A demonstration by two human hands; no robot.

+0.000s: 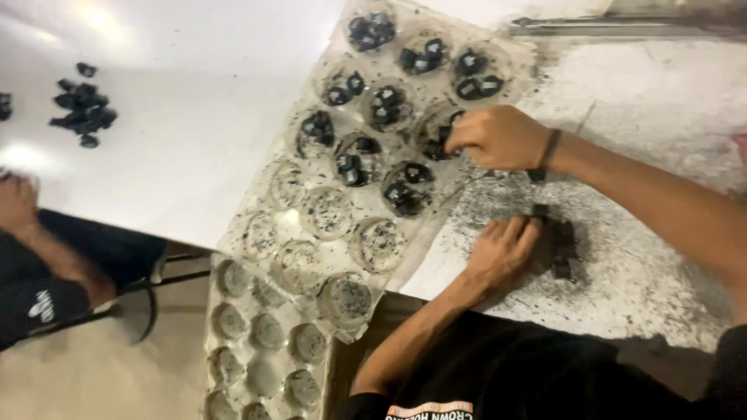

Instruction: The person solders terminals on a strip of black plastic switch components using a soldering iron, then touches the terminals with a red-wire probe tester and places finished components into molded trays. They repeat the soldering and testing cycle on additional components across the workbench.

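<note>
A clear plastic tray [405,155] with round cups lies slanted across the tabletop [646,101], running from twelve o'clock down toward seven o'clock. Its upper cups each hold a few small black parts [387,105]; the lower cups carry only dark specks. A second tray of the same kind [257,342] sits below it at seven o'clock, overlapped by the first one's lower end and hanging past the tabletop edge.

The right hand [498,136] is at about two o'clock from the frame's centre, reaching over the right edge of the upper tray. Its fingers are curled into a cup there, the grip pinched shut around something dark; what exactly it pinches is hidden by the knuckles. A dark band circles that wrist.

The left hand [506,249] lies at about four o'clock, palm down on the speckled tabletop just beside the tray's right edge. Its fingers are spread and relaxed, the grip open, fingertips touching a small heap of black parts [560,249] at its three o'clock side.

At nine o'clock another person's hand [15,202] shows, blurred. A loose pile of black pieces [82,109] rests on the white sheet [179,117] at ten o'clock.
</note>
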